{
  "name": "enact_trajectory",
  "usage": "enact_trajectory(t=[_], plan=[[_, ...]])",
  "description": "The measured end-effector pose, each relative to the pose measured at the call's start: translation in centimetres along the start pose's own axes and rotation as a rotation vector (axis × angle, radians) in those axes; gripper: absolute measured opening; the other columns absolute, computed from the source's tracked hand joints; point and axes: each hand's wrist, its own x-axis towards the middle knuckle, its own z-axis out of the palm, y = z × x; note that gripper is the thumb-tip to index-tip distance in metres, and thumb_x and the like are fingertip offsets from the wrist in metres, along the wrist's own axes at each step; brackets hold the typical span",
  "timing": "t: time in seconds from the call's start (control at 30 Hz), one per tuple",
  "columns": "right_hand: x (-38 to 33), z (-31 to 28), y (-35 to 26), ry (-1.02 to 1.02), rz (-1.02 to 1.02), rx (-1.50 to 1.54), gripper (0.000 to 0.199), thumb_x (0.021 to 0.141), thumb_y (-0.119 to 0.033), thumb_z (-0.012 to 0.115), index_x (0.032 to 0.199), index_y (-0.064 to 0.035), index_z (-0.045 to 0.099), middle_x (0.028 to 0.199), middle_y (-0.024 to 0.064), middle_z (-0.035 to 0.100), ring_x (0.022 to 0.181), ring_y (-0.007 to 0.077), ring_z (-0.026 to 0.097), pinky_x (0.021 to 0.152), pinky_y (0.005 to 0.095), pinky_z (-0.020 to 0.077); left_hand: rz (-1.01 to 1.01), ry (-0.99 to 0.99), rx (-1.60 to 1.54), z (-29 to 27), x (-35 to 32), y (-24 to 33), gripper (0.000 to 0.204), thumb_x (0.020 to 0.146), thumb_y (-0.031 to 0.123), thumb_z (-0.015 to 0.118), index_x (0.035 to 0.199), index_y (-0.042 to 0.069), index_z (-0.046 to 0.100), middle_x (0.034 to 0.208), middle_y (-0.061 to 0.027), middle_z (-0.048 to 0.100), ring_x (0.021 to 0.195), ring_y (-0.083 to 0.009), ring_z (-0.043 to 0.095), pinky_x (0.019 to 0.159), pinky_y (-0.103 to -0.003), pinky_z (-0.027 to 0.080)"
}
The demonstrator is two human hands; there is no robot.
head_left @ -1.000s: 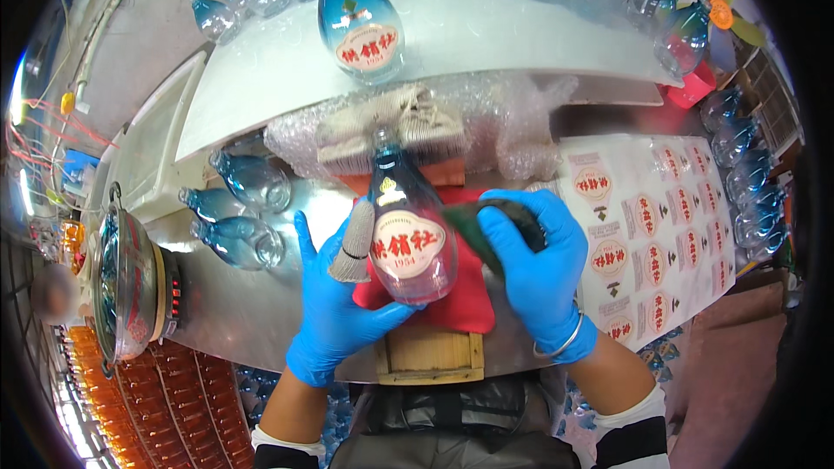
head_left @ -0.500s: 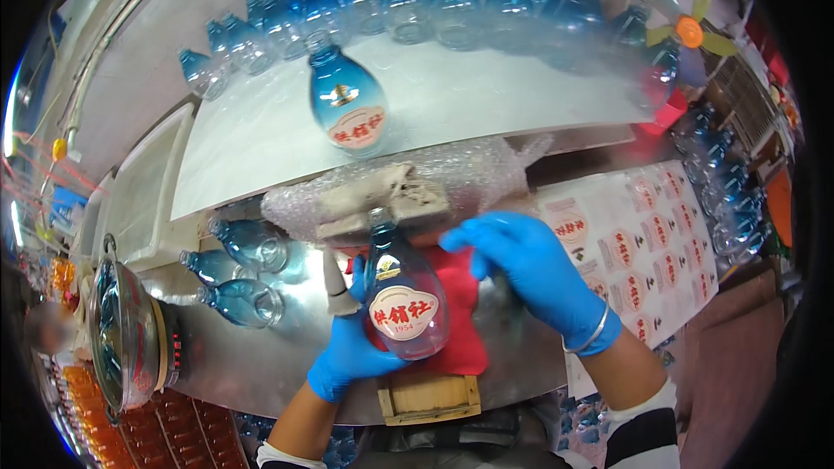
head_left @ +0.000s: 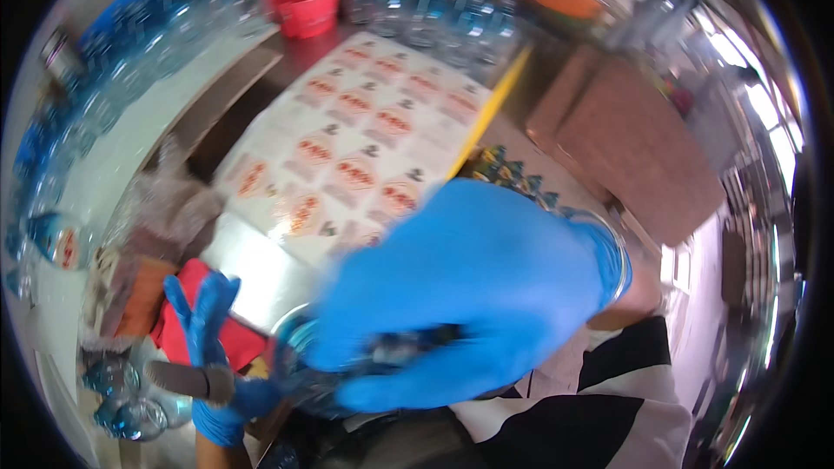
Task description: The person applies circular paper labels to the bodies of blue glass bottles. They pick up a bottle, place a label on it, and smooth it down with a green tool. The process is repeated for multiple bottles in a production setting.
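My right hand (head_left: 469, 287), in a blue glove, fills the middle of the view close up and is blurred. Its fingers curl around a dark blue glass bottle (head_left: 304, 373), partly hidden beneath them. At the lower left is my left hand (head_left: 213, 356), also blue-gloved, with its upper fingers spread and its lower part close beside the bottle. Whether it touches the bottle I cannot tell. Across its fingers lies a grey, round-ended, sleeve-like piece (head_left: 178, 379). Behind that hand a red cloth (head_left: 185, 317) is spread on the metal table.
A sheet of red-printed labels (head_left: 352, 143) lies beyond my hands. Blue-tinted bottles (head_left: 426, 13) stand behind it, and others line the left shelf. A red bucket (head_left: 306, 7) is at the back. Clear blue bottles (head_left: 130, 412) lie lower left; brown boxes (head_left: 634, 135) stand right.
My view has swung to the right. The labelled bottle was upright in my left hand; now my right hand has closed around a bottle close to me, and my left fingers are spread.
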Motion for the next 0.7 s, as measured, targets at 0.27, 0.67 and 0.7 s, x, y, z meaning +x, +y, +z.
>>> enact_trajectory(t=[0.27,0.67,0.7], plan=[[-30.5,3.6,2.7,0.758,0.674,-0.546,0.017,0.071,-0.015,0.073,0.086,-0.0105,0.065,0.062,0.0069,0.059,0.051,0.0182,0.056,0.049,0.0247,0.0439,0.353,0.138,-0.01,4.5,3.3,5.0,0.107,0.069,0.01,0.067,0.139,0.003,-0.013,0.138,-0.018,0.032,0.13,-0.0406,0.022,0.108,-0.053,0.008],[-57.0,25.7,25.3,1.134,1.636,-0.351,0.027,0.077,-0.033,0.062,0.089,-0.0094,0.055,0.074,0.0153,0.062,0.069,0.0356,0.06,0.058,0.0421,0.0473,0.294,0.091,0.055,5.1,5.6,8.0,0.083,0.082,0.007,0.054,0.141,0.001,-0.004,0.136,-0.0194,0.035,0.125,-0.0363,0.034,0.106,-0.049,0.023],[-57.3,27.4,27.1,1.122,1.681,-0.32,0.027,0.078,-0.033,0.061,0.091,-0.0095,0.055,0.075,0.0157,0.062,0.069,0.0359,0.06,0.059,0.0425,0.0474,0.284,0.1,0.008,5.3,5.7,8.9,0.082,0.082,0.006,0.053,0.141,0.001,-0.003,0.135,-0.0199,0.035,0.124,-0.0359,0.035,0.105,-0.048,0.025]])
